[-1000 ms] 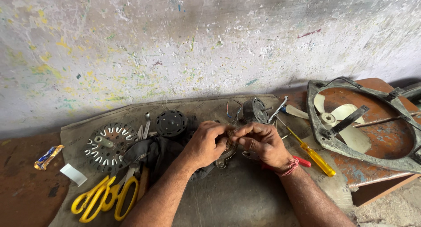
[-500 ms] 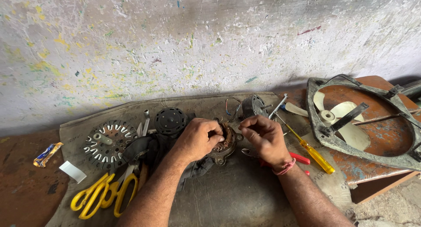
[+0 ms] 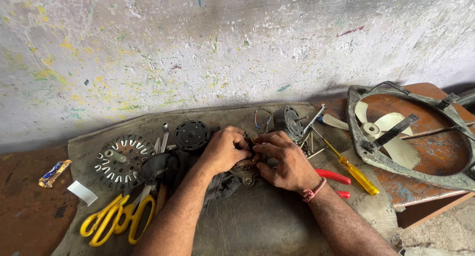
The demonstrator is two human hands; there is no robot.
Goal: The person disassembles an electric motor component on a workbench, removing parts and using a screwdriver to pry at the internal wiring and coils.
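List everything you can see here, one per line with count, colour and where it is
motor part: one, rusty with copper windings, mat centre, between both hands
vented disc: one, grey, mat left
round cap: one, black, behind left hand
motor housing: one, dark, behind right hand
scissors: two pairs, yellow handles, mat front left
screwdriver: one, yellow handle, right of right hand
pliers: one, red handles, by right wrist
fan frame: one, grey, cream blades, far right
wrapper: one, blue and gold, far left
left hand: on motor part
right hand: on motor part
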